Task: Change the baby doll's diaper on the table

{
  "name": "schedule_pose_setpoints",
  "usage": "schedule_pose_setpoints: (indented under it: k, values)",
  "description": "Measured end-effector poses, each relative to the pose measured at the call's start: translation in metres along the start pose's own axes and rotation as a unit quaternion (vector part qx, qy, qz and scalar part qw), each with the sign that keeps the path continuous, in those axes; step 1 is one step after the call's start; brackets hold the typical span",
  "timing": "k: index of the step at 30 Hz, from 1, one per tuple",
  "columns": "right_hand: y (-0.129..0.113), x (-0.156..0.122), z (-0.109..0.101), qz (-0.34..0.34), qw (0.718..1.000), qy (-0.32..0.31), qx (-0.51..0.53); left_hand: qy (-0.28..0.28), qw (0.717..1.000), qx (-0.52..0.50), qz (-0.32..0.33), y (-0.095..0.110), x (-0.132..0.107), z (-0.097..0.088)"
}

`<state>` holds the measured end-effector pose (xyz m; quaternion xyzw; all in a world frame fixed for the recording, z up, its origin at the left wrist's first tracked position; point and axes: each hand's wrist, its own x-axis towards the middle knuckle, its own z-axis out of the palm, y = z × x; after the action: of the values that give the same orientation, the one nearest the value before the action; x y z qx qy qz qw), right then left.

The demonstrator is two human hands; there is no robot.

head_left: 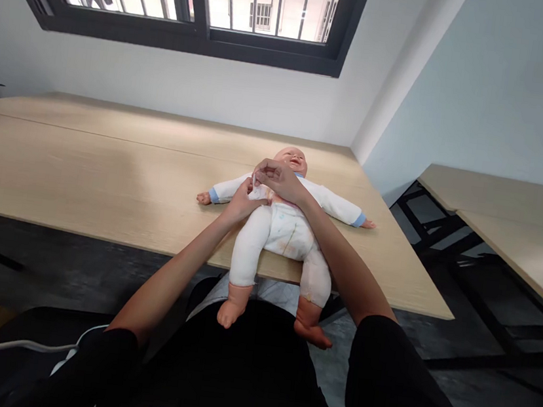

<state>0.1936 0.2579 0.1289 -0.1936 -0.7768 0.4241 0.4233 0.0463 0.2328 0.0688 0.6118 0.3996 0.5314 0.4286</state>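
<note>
The doll (291, 232) lies face-up on the table (82, 173), partly past the near edge, presumably for easy reach. Left hand (242, 204), half-curled, and right hand (278, 179), fingertips pinched, both hold white cloth (258, 193) at its side, apparently steadying it.

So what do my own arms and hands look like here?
Your left sleeve and right sleeve are plain black, leaving both forearms bare. No glove or watch shows on your left hand or right hand.
</note>
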Motion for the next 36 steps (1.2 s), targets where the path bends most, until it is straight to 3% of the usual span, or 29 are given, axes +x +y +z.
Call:
schedule_pose_setpoints:
  k: [5,9,16,21,26,30,33,36]
  values:
    - [-0.02,-0.035,-0.025,0.026,0.995,-0.019,-0.09,-0.001,0.999,0.012,0.045,0.002,-0.001,0.0]
    - [-0.023,-0.06,-0.045,0.059,0.988,-0.019,-0.139,-0.004,0.994,0.041,0.097,0.006,0.0,0.001]
    - [-0.018,-0.068,-0.061,0.064,0.974,-0.043,-0.211,-0.107,0.985,0.081,0.107,0.016,-0.011,-0.01]
    - [-0.014,-0.071,-0.059,0.099,0.968,-0.027,-0.229,-0.114,0.969,0.157,0.153,0.026,-0.023,-0.011]
    - [-0.016,-0.09,-0.056,0.085,0.95,0.092,-0.285,-0.176,0.925,0.279,0.19,0.039,-0.031,0.001]
    - [-0.017,-0.124,-0.053,0.09,0.895,0.281,-0.334,-0.214,0.887,0.374,0.167,0.055,-0.035,0.007]
    - [-0.009,-0.146,-0.041,0.154,0.849,0.408,-0.298,-0.269,0.864,0.393,0.161,0.063,-0.037,0.009]
    - [0.005,-0.15,-0.024,0.226,0.862,0.409,-0.197,-0.297,0.853,0.396,0.165,0.064,-0.038,0.01]
